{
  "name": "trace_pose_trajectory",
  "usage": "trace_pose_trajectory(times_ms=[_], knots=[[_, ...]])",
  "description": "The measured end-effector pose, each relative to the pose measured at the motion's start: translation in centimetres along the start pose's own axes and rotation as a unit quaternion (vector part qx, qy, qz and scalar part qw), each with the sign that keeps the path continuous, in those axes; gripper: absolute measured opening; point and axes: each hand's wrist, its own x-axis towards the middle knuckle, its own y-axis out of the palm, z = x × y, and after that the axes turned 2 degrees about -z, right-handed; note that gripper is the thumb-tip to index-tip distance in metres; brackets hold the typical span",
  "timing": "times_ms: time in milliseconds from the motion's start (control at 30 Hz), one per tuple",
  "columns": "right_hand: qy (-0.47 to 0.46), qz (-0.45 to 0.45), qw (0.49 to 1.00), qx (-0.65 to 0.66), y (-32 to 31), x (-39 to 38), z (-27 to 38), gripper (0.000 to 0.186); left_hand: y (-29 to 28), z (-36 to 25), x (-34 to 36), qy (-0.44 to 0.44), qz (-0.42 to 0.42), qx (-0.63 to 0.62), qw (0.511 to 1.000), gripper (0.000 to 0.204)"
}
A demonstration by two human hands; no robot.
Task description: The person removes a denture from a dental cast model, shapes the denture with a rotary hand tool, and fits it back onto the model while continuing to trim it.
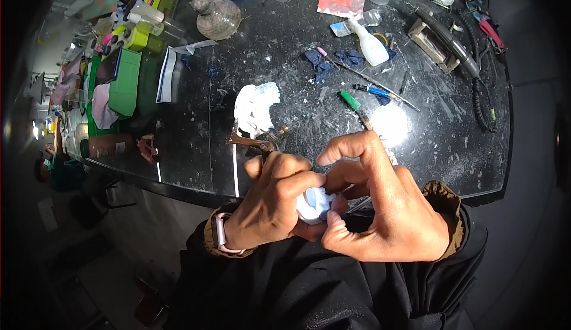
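My left hand (273, 202), with a pale pink watch on the wrist, grips a small white-and-blue plaster-like piece (312, 205). My right hand (380, 211) meets it from the right, index finger arched above, thumb and other fingers at the piece. Just beyond my left hand is a brass-coloured hinged metal tool (251, 141), beside a white lumpy mass (254, 107) on the dark, scuffed table (196, 127). A green-handled tool (350, 101) lies past my right hand, its lower part partly hidden.
Bottles, a white squeeze bottle (372, 47), blue-handled and thin tools, blue scraps, and a corded handpiece (452, 44) lie farther back. Green bins (125, 83) and a small pink-and-white piece (147, 148) sit left. A person (62, 169) in green is at the far left.
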Motion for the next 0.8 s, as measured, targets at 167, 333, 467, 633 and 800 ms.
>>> trace_pose_trajectory(times_ms=[167, 333, 467, 633, 800], knots=[[-0.002, 0.006, 1.0, 0.023, -0.1, 0.0, -0.2, 0.05, 0.7, 0.3, -0.4, 0.015, -0.028, -0.031, 0.999, 0.069], [0.047, 0.027, 0.994, 0.091, -1.3, 0.8, -0.2, 0.047, 0.8, 0.7, 0.2, -0.02, -0.066, -0.096, 0.993, 0.068], [0.036, -0.018, 0.943, 0.33, -1.9, 1.6, -1.6, 0.041, 0.6, 1.1, -0.2, -0.054, -0.104, -0.22, 0.968, 0.068], [-0.007, -0.037, 0.896, 0.443, -2.3, 1.6, -3.4, 0.013, 0.1, 1.9, 0.3, -0.103, -0.203, -0.398, 0.889, 0.071], [0.008, -0.142, 0.875, 0.462, -2.7, 1.3, -5.2, 0.015, -0.1, 3.2, 1.5, -0.176, -0.207, -0.577, 0.77, 0.05]])
